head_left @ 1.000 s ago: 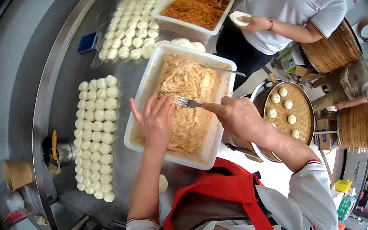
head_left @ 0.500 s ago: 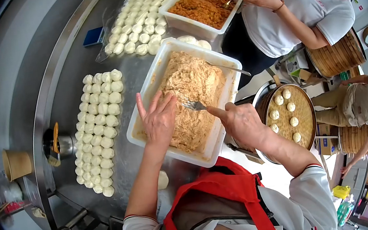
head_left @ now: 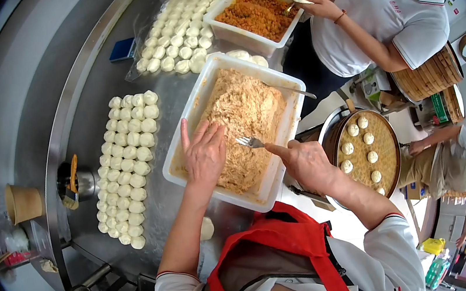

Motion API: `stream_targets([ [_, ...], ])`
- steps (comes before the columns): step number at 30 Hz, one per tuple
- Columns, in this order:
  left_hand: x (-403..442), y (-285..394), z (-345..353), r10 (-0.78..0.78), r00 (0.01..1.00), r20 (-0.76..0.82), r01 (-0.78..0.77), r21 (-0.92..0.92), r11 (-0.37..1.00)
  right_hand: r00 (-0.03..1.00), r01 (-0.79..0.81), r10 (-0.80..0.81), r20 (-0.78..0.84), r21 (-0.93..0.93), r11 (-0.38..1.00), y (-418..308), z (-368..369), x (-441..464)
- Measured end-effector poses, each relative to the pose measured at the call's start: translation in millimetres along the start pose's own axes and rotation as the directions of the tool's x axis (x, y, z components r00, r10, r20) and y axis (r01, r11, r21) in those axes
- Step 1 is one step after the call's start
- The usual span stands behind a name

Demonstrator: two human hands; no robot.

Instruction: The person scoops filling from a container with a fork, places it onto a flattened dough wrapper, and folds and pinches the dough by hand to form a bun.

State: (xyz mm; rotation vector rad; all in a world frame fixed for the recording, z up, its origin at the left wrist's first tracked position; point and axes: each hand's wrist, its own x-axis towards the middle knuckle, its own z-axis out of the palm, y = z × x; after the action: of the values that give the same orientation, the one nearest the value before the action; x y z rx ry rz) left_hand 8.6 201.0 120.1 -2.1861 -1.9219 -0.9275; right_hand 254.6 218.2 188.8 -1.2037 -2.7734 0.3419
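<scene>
My right hand [head_left: 309,164] is closed around the handle of a metal fork [head_left: 251,142], whose tines are over the pale minced filling [head_left: 248,105]. This filling is heaped in a white plastic tub [head_left: 225,196] in front of me. At the tub's left side my left hand [head_left: 206,159] has its back towards me. One outer finger is stretched away and the others lie closer together over the filling. Its palm and anything under it are hidden. A metal utensil handle [head_left: 295,89] leans on the tub's far right rim.
Rows of white dough pieces [head_left: 129,165] lie left of the tub; more dough pieces [head_left: 181,43] lie farther back. Beyond stands a tub of orange filling [head_left: 257,13]. A co-worker's hands [head_left: 320,0] hold dough. A steamer [head_left: 361,181] with several buns stands right.
The fork has shifted slightly right and towards me, and its tines show more clearly. My left hand's fingers have drawn a little closer together. The co-worker's dough looks rounder.
</scene>
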Motion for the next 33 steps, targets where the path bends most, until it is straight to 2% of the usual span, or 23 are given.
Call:
stream_targets([
  [3, -1, 0, 1, -0.003, 1.0, -0.008, 0.003, -0.013, 1.0, 0.995, 0.053, -0.055, -0.085, -0.031, 0.998, 4, 2, -6],
  [7, 2, -2, -7, -0.021, 1.0, 0.022, 0.022, -0.043, 0.999, 0.999, 0.022, -0.021, -0.033, 0.027, 0.999, 4, -30, -13],
  [10, 6, -1, -17, -0.059, 0.997, 0.047, 0.064, -0.11, 0.992, 0.992, 0.017, -0.01, -0.127, 0.055, 0.998, -5, -44, -9],
  [13, 5, -9, -9, -0.068, 0.997, 0.041, 0.07, -0.047, 0.996, 0.989, 0.038, -0.037, -0.145, 0.007, 0.999, -8, -22, 4],
  [16, 11, -8, -16, -0.037, 0.996, 0.085, 0.048, -0.129, 0.99, 0.992, 0.051, -0.058, -0.111, -0.064, 0.997, -11, 4, 8],
  [22, 16, -13, -8, 0.026, 0.992, 0.123, -0.032, 0.043, 0.999, 0.993, 0.106, -0.112, -0.03, -0.155, 0.982, -19, 12, 1],
  [28, 15, -13, -3, 0.035, 0.998, 0.048, -0.036, 0.038, 0.999, 0.996, 0.093, -0.09, 0.021, -0.188, 0.978, -19, 16, -9],
  [33, 16, -13, -2, -0.008, 0.998, 0.061, 0.009, -0.011, 1.0, 0.998, 0.062, -0.063, -0.011, -0.061, 0.996, -10, 7, -19],
])
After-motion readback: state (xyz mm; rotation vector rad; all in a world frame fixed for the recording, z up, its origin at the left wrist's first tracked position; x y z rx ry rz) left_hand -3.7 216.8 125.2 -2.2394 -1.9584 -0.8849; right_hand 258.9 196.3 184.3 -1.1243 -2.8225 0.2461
